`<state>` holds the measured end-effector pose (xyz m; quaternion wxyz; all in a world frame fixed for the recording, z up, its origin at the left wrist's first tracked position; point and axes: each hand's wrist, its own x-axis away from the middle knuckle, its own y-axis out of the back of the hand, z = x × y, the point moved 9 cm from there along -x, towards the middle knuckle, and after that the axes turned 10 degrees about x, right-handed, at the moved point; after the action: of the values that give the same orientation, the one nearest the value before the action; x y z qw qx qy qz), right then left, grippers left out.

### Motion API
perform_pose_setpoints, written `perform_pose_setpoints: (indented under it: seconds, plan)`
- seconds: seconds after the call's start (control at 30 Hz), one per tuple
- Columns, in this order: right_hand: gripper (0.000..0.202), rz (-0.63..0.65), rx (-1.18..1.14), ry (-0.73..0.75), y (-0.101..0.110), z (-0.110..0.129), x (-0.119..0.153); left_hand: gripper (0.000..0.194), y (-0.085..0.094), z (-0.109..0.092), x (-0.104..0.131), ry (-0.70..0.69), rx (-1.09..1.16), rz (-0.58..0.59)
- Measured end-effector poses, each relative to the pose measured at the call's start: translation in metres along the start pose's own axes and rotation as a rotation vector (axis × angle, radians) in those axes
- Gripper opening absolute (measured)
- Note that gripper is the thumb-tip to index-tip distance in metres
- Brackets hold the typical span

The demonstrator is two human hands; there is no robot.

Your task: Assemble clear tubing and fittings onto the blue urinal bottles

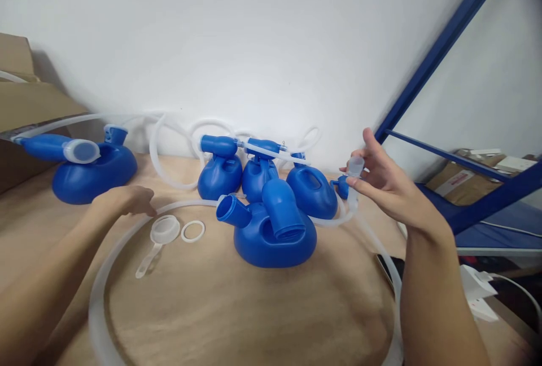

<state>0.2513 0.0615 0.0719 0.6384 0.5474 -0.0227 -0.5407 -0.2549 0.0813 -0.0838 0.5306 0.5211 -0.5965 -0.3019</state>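
Here the right hand point(387, 182) pinches the clear tube end point(354, 167) between its fingertips.

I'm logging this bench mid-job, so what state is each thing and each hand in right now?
Left hand: fingers curled, resting on the long tube.
Right hand: raised, pinching a clear tube end.
Long tube: curved in a loop on the table.
Front blue container: uncapped, both openings bare.
Clear funnel cap: lying loose.
White ring: lying flat, loose.
Left blue container: tube fitted.
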Motion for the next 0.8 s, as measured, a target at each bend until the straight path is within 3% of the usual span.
perform_pose_setpoints:
  seconds: [0.1, 0.17, 0.3, 0.4, 0.53, 0.67, 0.8]
  plan:
    - [0.051, -0.023, 0.115, 0.05, 0.007, 0.013, 0.001, 0.021, -0.017, 0.01, 0.0, 0.048, 0.072, 0.183]
    - [0.037, -0.074, 0.143, 0.04, 0.012, 0.017, 0.001, 0.025, -0.023, 0.008, 0.0, 0.024, 0.104, 0.241]
    - [0.049, -0.127, 0.065, 0.001, 0.013, 0.017, 0.002, 0.036, -0.033, -0.001, -0.004, -0.043, 0.128, 0.304]
    - [0.058, -0.116, 0.045, 0.006, 0.006, 0.022, 0.002, 0.035, -0.032, -0.008, -0.008, -0.107, 0.124, 0.298]
    - [0.051, -0.28, -0.037, 0.029, 0.013, 0.042, 0.006, 0.042, -0.016, -0.015, -0.007, -0.202, 0.114, 0.235]
    - [0.035, -0.319, -0.121, 0.181, 0.01, 0.089, 0.018, 0.056, -0.001, -0.013, -0.008, -0.215, 0.081, 0.142]
    - [0.049, -0.179, 0.007, 0.245, -0.015, 0.14, 0.027, 0.068, 0.008, -0.009, -0.007, -0.189, 0.044, 0.088]
